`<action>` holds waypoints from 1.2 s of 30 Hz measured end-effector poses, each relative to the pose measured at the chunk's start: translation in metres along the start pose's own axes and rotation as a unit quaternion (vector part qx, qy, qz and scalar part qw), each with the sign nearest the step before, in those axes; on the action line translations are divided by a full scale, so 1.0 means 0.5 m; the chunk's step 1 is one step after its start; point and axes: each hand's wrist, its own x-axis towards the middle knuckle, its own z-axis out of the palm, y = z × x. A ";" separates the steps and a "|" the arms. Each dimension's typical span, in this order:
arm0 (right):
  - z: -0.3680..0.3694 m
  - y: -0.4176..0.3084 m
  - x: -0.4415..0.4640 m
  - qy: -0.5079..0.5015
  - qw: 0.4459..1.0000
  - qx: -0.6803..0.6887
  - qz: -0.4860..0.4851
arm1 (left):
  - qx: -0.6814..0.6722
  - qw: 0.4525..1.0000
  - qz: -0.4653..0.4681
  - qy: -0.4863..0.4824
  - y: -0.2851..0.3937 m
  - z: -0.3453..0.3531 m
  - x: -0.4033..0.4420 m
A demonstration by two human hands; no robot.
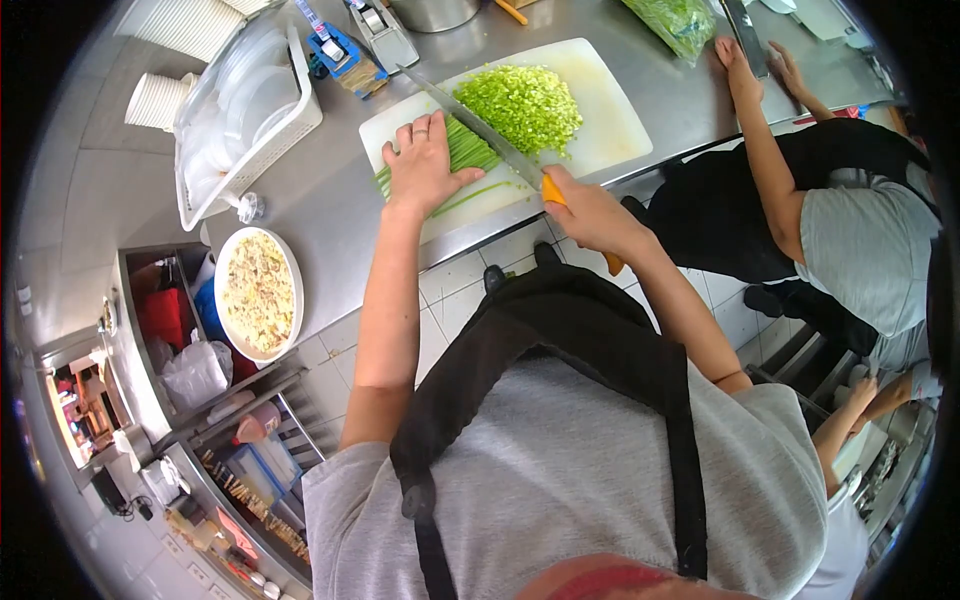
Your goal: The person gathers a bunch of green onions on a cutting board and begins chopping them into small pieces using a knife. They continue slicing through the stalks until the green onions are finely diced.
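Observation:
A white cutting board (615,100) lies on the steel counter. On it, my left hand (425,165) bears down on a bunch of long green onions (468,148), fingers over its far side and thumb on the near side. My right hand (592,212) is wrapped round the orange handle of a kitchen knife (488,133). The blade slants across the board between the bunch and a heap of finely chopped green onions (520,105). One loose green stalk (470,197) lies near the thumb. Whether the blade touches the board, I cannot tell.
A white basket of plastic lids (250,150) and a bowl of pale mixed food (258,290) stand to the left. A tape dispenser (385,35) sits behind the board. A bag of greens (675,22) is at the back right. A co-worker (790,190) stands close on my right.

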 end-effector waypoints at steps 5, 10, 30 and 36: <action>0.009 0.010 0.001 0.024 1.000 -0.003 -0.011 | -0.012 1.000 0.006 0.003 0.008 -0.010 -0.012; 0.017 0.018 0.004 0.043 0.998 -0.013 -0.035 | 0.032 0.999 0.037 -0.021 0.018 -0.029 -0.026; 0.029 -0.001 -0.007 0.058 0.996 -0.055 -0.033 | 0.009 1.000 0.006 0.008 0.007 -0.018 -0.021; 0.031 0.000 -0.009 0.061 0.996 -0.058 -0.037 | -0.009 0.995 -0.042 0.095 0.017 0.028 -0.008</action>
